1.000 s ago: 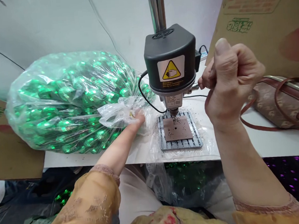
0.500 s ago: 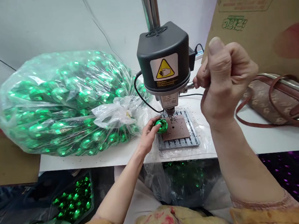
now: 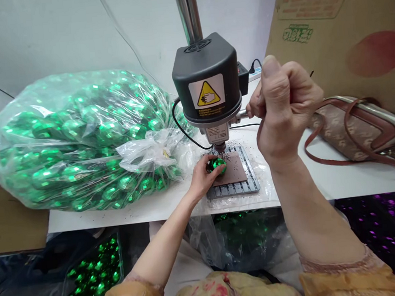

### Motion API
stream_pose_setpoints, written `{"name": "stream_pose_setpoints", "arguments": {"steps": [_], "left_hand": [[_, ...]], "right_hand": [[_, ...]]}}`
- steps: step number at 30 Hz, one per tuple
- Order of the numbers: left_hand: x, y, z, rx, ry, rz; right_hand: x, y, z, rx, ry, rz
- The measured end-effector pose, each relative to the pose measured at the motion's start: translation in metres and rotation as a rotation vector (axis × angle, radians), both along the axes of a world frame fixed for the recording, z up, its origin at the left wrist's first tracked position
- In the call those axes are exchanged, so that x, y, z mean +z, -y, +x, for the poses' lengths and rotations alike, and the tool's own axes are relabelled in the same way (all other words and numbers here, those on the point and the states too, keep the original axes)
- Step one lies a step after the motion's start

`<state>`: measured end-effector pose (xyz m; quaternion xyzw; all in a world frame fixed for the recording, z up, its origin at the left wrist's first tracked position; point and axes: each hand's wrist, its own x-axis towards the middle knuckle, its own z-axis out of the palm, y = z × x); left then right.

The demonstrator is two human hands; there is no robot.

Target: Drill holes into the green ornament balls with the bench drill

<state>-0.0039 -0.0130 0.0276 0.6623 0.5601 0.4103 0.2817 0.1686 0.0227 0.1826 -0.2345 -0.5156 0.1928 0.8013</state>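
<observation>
A shiny green faceted ball (image 3: 218, 165) is pinched between the thumb and fingers of my left hand (image 3: 200, 179), over the left part of a brown board (image 3: 234, 171). That board lies on the slotted metal base (image 3: 252, 187) of a small bench drill press (image 3: 205, 76). The ball sits just below the chuck (image 3: 220, 147); whether the bit touches it I cannot tell. Raised at the machine's right side, my right hand (image 3: 284, 108) is closed around the feed lever (image 3: 243, 115), most of which it hides. Dark shavings are scattered over the board and base.
A large tied plastic bag (image 3: 79, 140) of green balls lies left of the drill. A handbag (image 3: 358, 127) and a cardboard box (image 3: 340, 39) stand at right. Below the table edge are green balls (image 3: 99, 269) at left and purple shiny pieces (image 3: 393, 218) at right.
My left hand has moved the green ball rightward, closer beneath the chuck. My right hand stays closed on the lever. The whole view has shifted slightly.
</observation>
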Motion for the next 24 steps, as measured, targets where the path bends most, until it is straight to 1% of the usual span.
{"name": "stream_pose_setpoints", "arguments": {"steps": [4,6,10,13,17,20,24], "left_hand": [[-0.008,0.004,0.010,0.021,-0.073,0.131],[-0.012,0.006,0.015,0.034,-0.074,0.150],[-0.018,0.007,0.024,0.139,0.049,0.063],[-0.022,0.005,0.030,0.177,0.108,0.018],[-0.028,0.005,0.033,0.155,0.183,0.047],[-0.030,0.006,0.033,0.121,0.230,0.034],[-0.029,0.007,0.033,0.113,0.237,0.023]], "right_hand": [[0.001,0.002,-0.001,0.044,-0.053,0.047],[0.001,0.002,-0.001,0.071,-0.074,0.068],[0.000,0.002,-0.001,0.074,-0.064,0.052],[0.000,0.002,-0.001,0.067,-0.060,0.049],[-0.001,0.002,-0.001,0.073,-0.073,0.074],[-0.002,0.002,-0.001,0.068,-0.097,0.090],[-0.010,0.004,-0.004,0.033,-0.143,0.108]]}}
